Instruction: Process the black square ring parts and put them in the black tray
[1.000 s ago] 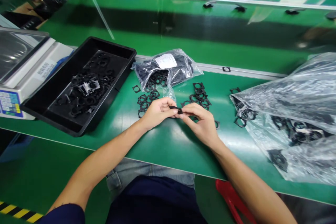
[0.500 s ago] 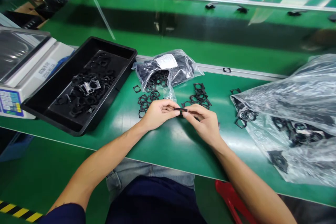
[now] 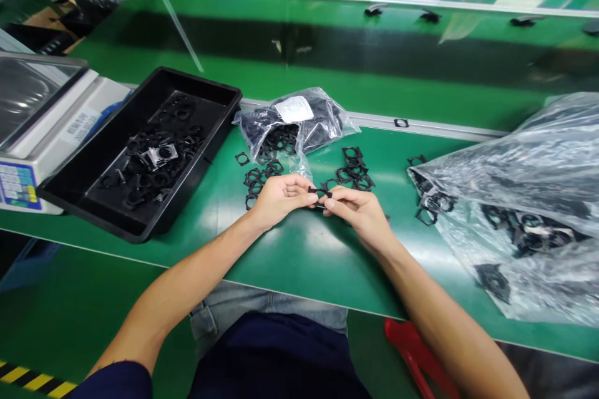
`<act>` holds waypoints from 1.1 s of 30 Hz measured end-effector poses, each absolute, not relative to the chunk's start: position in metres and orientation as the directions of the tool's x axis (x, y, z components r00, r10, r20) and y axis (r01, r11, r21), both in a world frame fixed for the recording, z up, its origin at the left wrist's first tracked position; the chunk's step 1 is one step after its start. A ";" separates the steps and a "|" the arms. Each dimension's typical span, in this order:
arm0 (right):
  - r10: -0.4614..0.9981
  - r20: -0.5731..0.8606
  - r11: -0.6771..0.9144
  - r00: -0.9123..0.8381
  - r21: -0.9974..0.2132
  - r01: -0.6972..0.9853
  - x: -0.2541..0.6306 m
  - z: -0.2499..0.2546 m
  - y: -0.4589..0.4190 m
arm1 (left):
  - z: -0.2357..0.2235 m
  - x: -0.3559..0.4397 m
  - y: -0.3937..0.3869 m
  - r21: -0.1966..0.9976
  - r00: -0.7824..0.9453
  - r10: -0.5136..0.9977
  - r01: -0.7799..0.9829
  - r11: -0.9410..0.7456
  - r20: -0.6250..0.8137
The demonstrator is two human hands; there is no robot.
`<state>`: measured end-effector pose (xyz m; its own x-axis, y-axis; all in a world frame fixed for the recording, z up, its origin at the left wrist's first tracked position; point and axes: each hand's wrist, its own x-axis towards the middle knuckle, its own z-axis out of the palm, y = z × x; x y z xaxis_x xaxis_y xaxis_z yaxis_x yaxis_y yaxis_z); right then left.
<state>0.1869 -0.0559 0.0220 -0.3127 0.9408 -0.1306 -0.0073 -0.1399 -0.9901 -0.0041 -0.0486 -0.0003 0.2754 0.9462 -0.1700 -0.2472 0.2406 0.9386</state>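
Note:
Between my two hands is a small black ring-shaped plastic part, held just above the green tabletop. My left hand pinches its left side between thumb and fingers. On its right side, my right hand grips it the same way. Whether it is one part or two put together, I cannot tell. Loose black ring parts lie just beyond my right hand. Another group of black rings lies beyond my left hand, by the mouth of a clear plastic bag full of them.
A black tray holding many black parts stands at the left, against a scale. A large clear bag of parts spreads over the right side. One ring rests on the metal rail. Below the table edge is a red stool.
The black part has tilted between my fingers, so its ring opening now shows. Both hands still hold it in nearly the same place. The view has shifted slightly.

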 end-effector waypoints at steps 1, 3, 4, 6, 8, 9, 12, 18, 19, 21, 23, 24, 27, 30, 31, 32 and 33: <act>0.931 -0.142 -0.156 -0.337 -0.988 -0.014 0.187 0.023 -0.055 | 0.000 -0.004 -0.049 0.937 0.280 0.944 -0.248 0.246 -0.174; 0.919 -0.150 -0.172 -0.365 -0.985 -0.028 0.188 0.024 -0.055 | 0.001 -0.005 -0.048 0.934 0.286 0.941 -0.252 0.255 -0.180; 0.916 -0.147 -0.171 -0.373 -0.985 -0.032 0.188 0.025 -0.055 | 0.001 -0.005 -0.048 0.933 0.284 0.942 -0.253 0.255 -0.180; 0.914 -0.138 -0.162 -0.383 -0.986 -0.029 0.189 0.026 -0.055 | 0.001 -0.006 -0.048 0.934 0.273 0.945 -0.254 0.251 -0.180; 0.911 -0.133 -0.152 -0.390 -0.988 -0.020 0.189 0.027 -0.055 | 0.001 -0.006 -0.048 0.931 0.272 0.944 -0.257 0.259 -0.187; 0.909 -0.132 -0.150 -0.394 -0.989 -0.015 0.189 0.027 -0.055 | 0.001 -0.006 -0.048 0.926 0.280 0.940 -0.263 0.271 -0.195; 0.906 -0.135 -0.152 -0.402 -0.988 -0.011 0.189 0.027 -0.055 | 0.000 -0.006 -0.049 0.902 0.313 0.924 -0.296 0.316 -0.221; 0.922 -0.142 -0.166 -0.361 -0.986 -0.036 0.189 0.024 -0.055 | 0.000 -0.006 -0.050 0.865 0.352 0.904 -0.344 0.365 -0.242; 0.915 -0.148 -0.175 -0.374 -0.984 -0.037 0.189 0.023 -0.055 | 0.000 -0.006 -0.050 0.864 0.359 0.901 -0.342 0.369 -0.243; 0.902 -0.165 -0.194 -0.399 -0.980 -0.033 0.189 0.023 -0.055 | 0.000 -0.007 -0.049 0.863 0.375 0.893 -0.332 0.381 -0.250; 0.899 -0.185 -0.214 -0.397 -0.976 -0.030 0.189 0.022 -0.055 | -0.001 -0.009 -0.048 0.855 0.406 0.875 -0.320 0.408 -0.265; 0.900 -0.194 -0.224 -0.389 -0.974 -0.033 0.189 0.022 -0.055 | 0.000 -0.010 -0.047 0.847 0.427 0.862 -0.317 0.426 -0.274; 0.904 -0.213 -0.249 -0.371 -0.967 -0.051 0.186 0.023 -0.057 | 0.000 -0.012 -0.045 0.826 0.489 0.825 -0.314 0.468 -0.282; 0.914 -0.209 -0.254 -0.349 -0.963 -0.088 0.184 0.026 -0.058 | 0.002 -0.014 -0.044 0.843 0.505 0.822 -0.295 0.450 -0.262; 0.919 -0.206 -0.254 -0.336 -0.962 -0.105 0.183 0.027 -0.058 | 0.002 -0.014 -0.044 0.853 0.502 0.826 -0.285 0.436 -0.255; 0.924 -0.203 -0.253 -0.325 -0.960 -0.121 0.183 0.028 -0.059 | 0.003 -0.015 -0.044 0.863 0.498 0.830 -0.273 0.425 -0.251; 0.926 -0.204 -0.256 -0.317 -0.958 -0.132 0.182 0.029 -0.059 | 0.004 -0.015 -0.044 0.870 0.498 0.830 -0.262 0.418 -0.249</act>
